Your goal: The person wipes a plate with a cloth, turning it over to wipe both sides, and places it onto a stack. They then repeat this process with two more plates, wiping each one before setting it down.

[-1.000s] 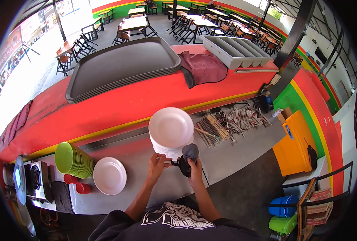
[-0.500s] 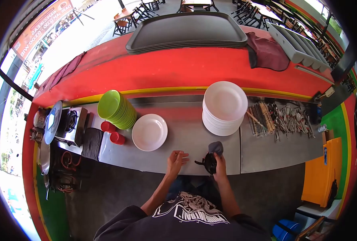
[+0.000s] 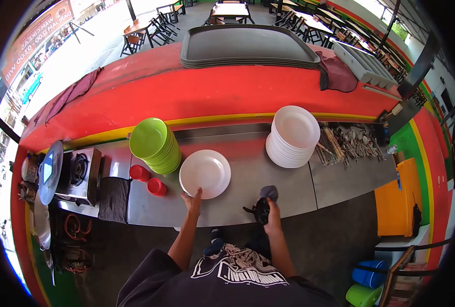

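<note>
My left hand (image 3: 193, 200) grips the near rim of a single white plate (image 3: 205, 173) on the steel counter, its thumb over the edge. My right hand (image 3: 272, 217) is closed around a black object (image 3: 262, 210) with a strap or hook sticking out to the left, over the counter's front edge. A grey rounded piece (image 3: 269, 193) shows just above it; whether the two are joined I cannot tell. Beyond my right hand stands a tall stack of white plates (image 3: 295, 128). A stack of green bowls (image 3: 149, 138) leans behind the single plate.
Two red cups (image 3: 139, 173) stand left of the plate, near a dark cloth (image 3: 114, 198) and a gas stove (image 3: 79, 169). Cutlery (image 3: 358, 144) lies at the right. Dark trays (image 3: 248, 43) rest on the red ledge (image 3: 237, 89) beside a grey cutlery holder (image 3: 365, 64).
My left hand has moved left and taken hold of the single plate's rim. My right hand still holds the black object. The view has shifted slightly.
</note>
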The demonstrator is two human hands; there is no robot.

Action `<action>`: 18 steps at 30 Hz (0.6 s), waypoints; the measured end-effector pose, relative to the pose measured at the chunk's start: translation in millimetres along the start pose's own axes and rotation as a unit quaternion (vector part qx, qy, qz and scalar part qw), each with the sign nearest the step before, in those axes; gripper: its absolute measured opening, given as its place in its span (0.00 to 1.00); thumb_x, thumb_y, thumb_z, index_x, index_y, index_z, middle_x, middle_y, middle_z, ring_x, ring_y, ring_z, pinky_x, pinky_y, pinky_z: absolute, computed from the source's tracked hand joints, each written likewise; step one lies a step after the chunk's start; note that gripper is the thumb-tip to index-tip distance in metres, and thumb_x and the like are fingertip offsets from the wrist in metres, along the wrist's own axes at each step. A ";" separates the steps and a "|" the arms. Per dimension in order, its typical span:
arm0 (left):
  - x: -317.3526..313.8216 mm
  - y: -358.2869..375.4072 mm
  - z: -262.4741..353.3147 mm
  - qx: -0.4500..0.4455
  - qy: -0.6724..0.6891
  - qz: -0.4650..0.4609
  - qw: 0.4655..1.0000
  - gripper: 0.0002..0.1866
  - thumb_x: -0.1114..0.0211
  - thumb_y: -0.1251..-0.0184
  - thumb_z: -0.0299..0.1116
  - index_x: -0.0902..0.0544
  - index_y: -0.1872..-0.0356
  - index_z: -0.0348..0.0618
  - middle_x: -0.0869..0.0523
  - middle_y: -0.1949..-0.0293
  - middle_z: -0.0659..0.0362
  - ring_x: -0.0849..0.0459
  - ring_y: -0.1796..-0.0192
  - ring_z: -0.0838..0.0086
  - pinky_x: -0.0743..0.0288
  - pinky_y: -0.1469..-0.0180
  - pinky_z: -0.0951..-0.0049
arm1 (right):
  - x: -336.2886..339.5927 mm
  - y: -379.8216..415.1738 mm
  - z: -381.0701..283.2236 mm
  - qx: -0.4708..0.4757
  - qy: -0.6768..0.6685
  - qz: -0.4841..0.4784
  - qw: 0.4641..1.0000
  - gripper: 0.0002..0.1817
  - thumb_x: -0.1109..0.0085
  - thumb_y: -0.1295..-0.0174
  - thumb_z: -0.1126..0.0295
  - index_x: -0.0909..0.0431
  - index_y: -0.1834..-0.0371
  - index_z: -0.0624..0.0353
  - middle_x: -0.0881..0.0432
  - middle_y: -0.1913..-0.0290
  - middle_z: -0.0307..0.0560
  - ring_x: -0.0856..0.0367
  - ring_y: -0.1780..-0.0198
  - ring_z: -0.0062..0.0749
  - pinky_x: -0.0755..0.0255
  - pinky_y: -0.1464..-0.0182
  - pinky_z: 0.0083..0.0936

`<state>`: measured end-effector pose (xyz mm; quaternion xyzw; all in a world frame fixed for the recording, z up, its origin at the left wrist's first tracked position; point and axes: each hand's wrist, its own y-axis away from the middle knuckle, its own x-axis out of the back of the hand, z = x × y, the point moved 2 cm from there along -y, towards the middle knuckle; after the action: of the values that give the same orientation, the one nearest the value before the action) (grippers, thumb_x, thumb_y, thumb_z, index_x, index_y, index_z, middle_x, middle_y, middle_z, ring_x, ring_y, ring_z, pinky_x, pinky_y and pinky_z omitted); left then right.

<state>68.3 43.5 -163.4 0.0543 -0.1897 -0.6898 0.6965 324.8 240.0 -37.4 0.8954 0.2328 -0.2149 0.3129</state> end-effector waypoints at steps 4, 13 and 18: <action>8.0 -13.8 -16.9 -0.032 0.039 -0.049 0.998 0.48 0.26 0.42 0.35 0.45 0.24 0.43 0.24 0.36 0.43 0.22 0.37 0.54 0.27 0.37 0.60 | -31.5 26.2 58.3 -0.052 0.056 -0.058 0.995 0.15 0.45 0.28 0.63 0.24 0.49 0.64 0.14 0.58 0.48 0.12 0.59 0.37 0.18 0.53 0.31; 42.6 -5.0 23.3 -0.120 0.036 -0.084 0.989 0.38 0.34 0.38 0.30 0.38 0.26 0.42 0.20 0.40 0.45 0.19 0.41 0.55 0.25 0.40 0.60 | -59.9 66.6 79.6 -0.030 0.046 -0.033 0.998 0.14 0.44 0.28 0.67 0.26 0.46 0.64 0.15 0.55 0.49 0.13 0.57 0.37 0.18 0.51 0.31; 62.8 -4.0 41.1 -0.186 0.032 -0.061 0.980 0.32 0.37 0.35 0.29 0.34 0.30 0.38 0.17 0.45 0.45 0.17 0.47 0.58 0.25 0.43 0.63 | -44.3 70.4 69.1 0.009 0.009 0.018 1.000 0.14 0.45 0.27 0.65 0.24 0.47 0.64 0.14 0.57 0.49 0.12 0.58 0.38 0.18 0.52 0.31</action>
<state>49.1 -10.7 -114.9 -0.0427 -0.0318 -0.7521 0.6569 311.6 132.9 -30.7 0.9041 0.2176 -0.2032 0.3067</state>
